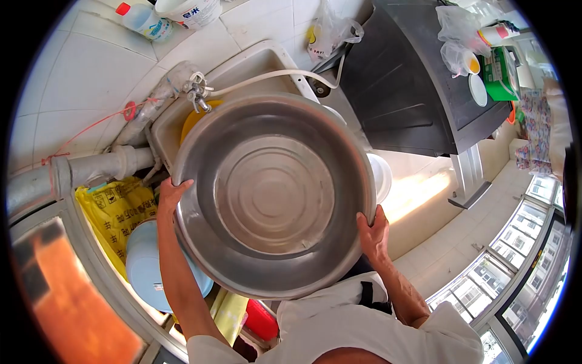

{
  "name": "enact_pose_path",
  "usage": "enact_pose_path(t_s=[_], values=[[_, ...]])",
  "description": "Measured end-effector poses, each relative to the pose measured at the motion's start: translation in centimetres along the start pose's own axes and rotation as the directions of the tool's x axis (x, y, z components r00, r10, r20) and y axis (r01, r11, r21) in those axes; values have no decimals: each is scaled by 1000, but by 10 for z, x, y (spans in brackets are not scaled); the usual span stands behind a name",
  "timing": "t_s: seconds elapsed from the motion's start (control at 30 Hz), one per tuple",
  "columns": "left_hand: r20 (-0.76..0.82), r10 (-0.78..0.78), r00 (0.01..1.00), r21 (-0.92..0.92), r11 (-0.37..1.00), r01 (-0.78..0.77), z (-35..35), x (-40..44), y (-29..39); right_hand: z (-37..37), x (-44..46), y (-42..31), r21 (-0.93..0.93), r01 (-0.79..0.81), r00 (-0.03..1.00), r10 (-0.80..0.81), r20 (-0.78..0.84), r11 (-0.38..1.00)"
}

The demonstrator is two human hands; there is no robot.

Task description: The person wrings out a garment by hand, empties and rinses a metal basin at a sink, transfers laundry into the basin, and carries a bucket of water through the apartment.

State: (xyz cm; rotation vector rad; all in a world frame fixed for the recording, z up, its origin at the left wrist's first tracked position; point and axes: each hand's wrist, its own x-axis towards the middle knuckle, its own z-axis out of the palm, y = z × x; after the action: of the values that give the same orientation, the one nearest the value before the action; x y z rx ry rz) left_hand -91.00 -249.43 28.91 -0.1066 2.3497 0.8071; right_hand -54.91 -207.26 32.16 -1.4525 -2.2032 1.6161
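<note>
A large round stainless-steel basin [276, 188] is held in front of my body, its inside facing me and showing nothing in it. My left hand [174, 193] grips the rim at the left side, thumb over the edge. On the opposite side my right hand [373, 233] closes round the rim, thumb on top. Behind the basin stands a white sink [242, 64], partly hidden by it. A metal tap [199, 92] with a white hose [267, 77] sits at the sink's left, close to the basin's upper rim.
A black washing machine [400, 79] stands to the right, with a green box [500, 73] and plastic bags on it. Low on the left are a yellow sack [115, 212] and a light-blue tub [145, 267]. A grey pipe [100, 167] runs along the wall. Windows [515, 242] line the right.
</note>
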Motion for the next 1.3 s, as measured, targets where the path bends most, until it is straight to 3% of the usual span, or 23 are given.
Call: enact_pose_path(t_s=[0.07,0.33,0.47,0.67,0.87,1.3], values=[[-60,-89,994,-120,990,81,6,-7,0,-1,2,-2,-6,-1,1000,1,-1,1000],[-228,65,971,-36,997,-75,26,-23,-11,-16,41,11,-235,-55,997,67,40,970],[-304,85,949,-4,996,-91,38,-44,-17,-15,55,44,-233,42,999,-41,10,972],[-307,42,951,-146,985,-90,61,-53,-33,-38,61,34,-221,96,995,-98,3,970],[-350,31,936,-153,984,-90,77,-70,-26,-62,51,36,-158,74,997,-71,25,985],[-277,217,936,-93,964,-251,109,-119,-21,-95,-26,129,-199,58,994,-75,-79,978]])
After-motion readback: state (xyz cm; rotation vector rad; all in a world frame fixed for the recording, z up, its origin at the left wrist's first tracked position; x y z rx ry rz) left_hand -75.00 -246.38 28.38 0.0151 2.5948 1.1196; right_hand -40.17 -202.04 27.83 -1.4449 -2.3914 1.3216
